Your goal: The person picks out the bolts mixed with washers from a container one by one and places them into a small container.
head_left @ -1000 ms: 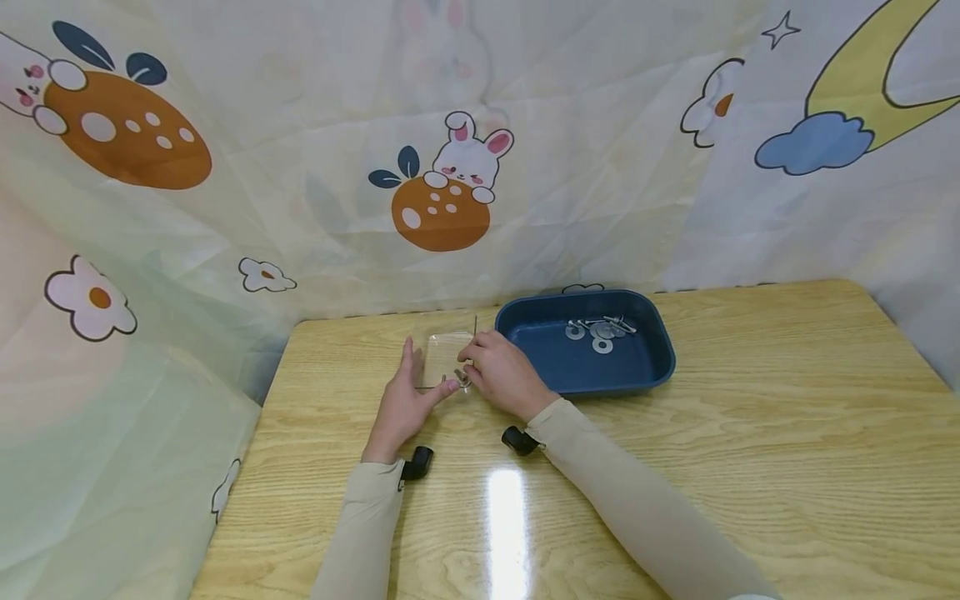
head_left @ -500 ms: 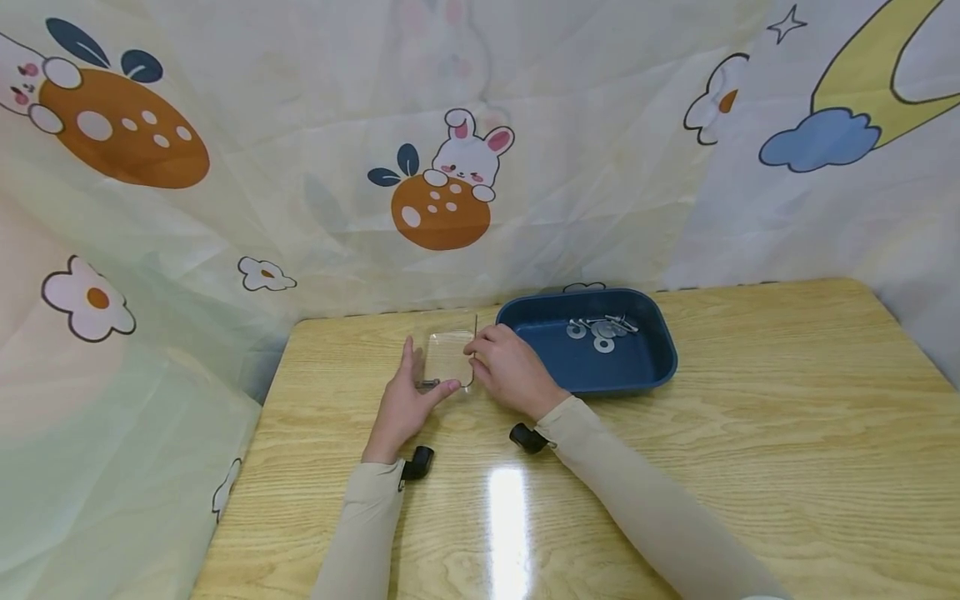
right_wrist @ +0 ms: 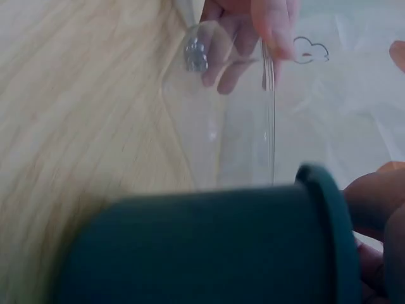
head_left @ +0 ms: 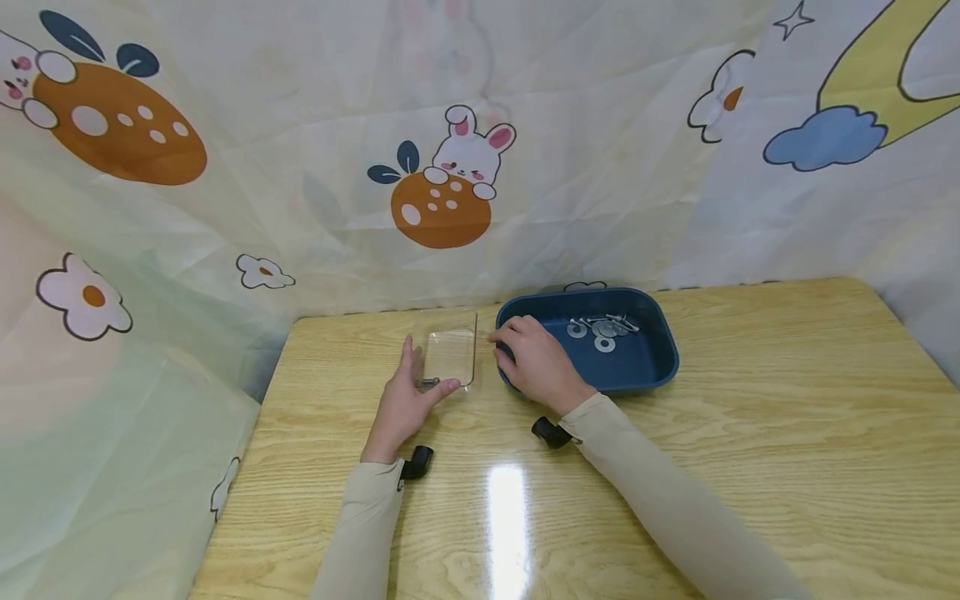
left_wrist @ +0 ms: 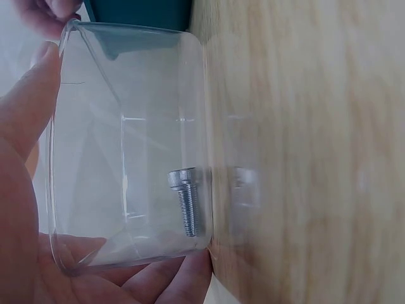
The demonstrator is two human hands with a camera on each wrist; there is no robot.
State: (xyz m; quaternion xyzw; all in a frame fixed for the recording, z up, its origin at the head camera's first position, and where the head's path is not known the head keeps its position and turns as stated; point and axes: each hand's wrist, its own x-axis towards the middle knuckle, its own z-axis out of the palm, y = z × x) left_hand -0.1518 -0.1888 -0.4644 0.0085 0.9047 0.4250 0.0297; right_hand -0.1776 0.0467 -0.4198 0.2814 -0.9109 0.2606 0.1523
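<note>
A clear plastic box (head_left: 475, 354) stands on the table, left of the blue tray (head_left: 585, 371). My left hand (head_left: 399, 410) holds its near left corner, thumb along the near rim and fingers round the outer side. Inside, silver socket-head bolts (left_wrist: 185, 196) lie close together on the bottom; their exact number is hard to tell in the left wrist view. Over the tray's left rim hovers my right hand (head_left: 542, 362), fingers loosely bent, with nothing visible in them. The rim partly hides those fingers (right_wrist: 373, 199) in the right wrist view.
Several flat washers (head_left: 604, 343) and silver bolts (head_left: 621, 322) lie towards the back of the tray. A patterned cloth (head_left: 330, 208) hangs behind the wooden table (head_left: 787, 417) and along its left side.
My right hand has left the box and moved right to the tray's edge. Small metal pieces that were under its fingers now show as bolts near my left thumb. The left hand stays put.
</note>
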